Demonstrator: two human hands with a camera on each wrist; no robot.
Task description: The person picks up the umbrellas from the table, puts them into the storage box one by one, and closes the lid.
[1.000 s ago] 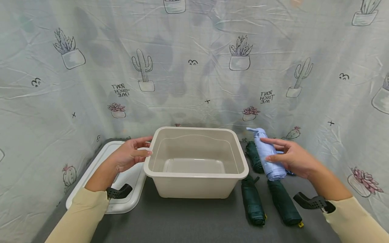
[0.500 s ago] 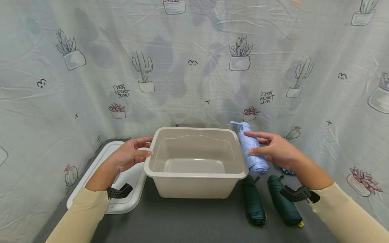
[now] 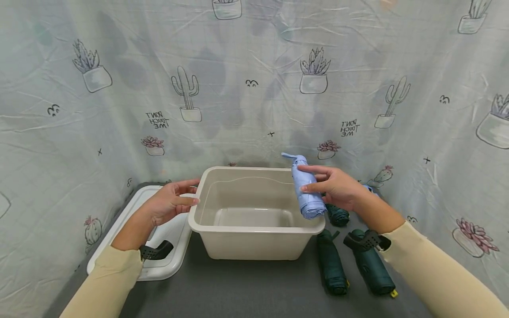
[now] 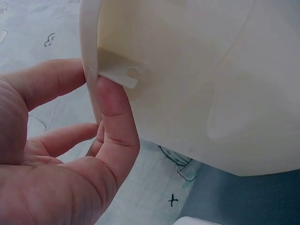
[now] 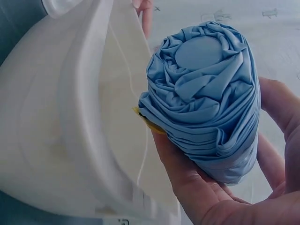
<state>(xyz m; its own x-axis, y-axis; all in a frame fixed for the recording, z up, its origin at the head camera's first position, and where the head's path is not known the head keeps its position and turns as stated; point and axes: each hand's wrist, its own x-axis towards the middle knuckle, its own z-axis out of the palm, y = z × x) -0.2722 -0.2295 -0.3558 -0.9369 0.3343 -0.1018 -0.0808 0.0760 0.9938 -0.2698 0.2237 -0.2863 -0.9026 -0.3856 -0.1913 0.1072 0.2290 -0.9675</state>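
At the lower left of the head view a white lid (image 3: 119, 229) lies flat on the grey table (image 3: 246, 287), just beside a beige plastic bin (image 3: 254, 247) that stands upright at the centre. The left hand (image 3: 167, 204) grips the bin's left rim: in the left wrist view the thumb (image 4: 115, 112) is pressed against the inner side of the rim and the other fingers lie outside it.

Right of centre, the right hand (image 3: 336, 187) is closed around a folded light blue umbrella (image 3: 304, 187), fingers over the top and thumb along the side. It holds the umbrella tilted above the bin's right rim, lower end over the inside edge, strap end up toward the curtain (image 3: 254, 79). The right wrist view shows its bunched end (image 5: 206, 89) against the palm, close to the bin wall.

At the lower right, two dark green folded umbrellas (image 3: 332, 265) lie side by side on the table, with a third (image 3: 338, 215) partly hidden under the right wrist.
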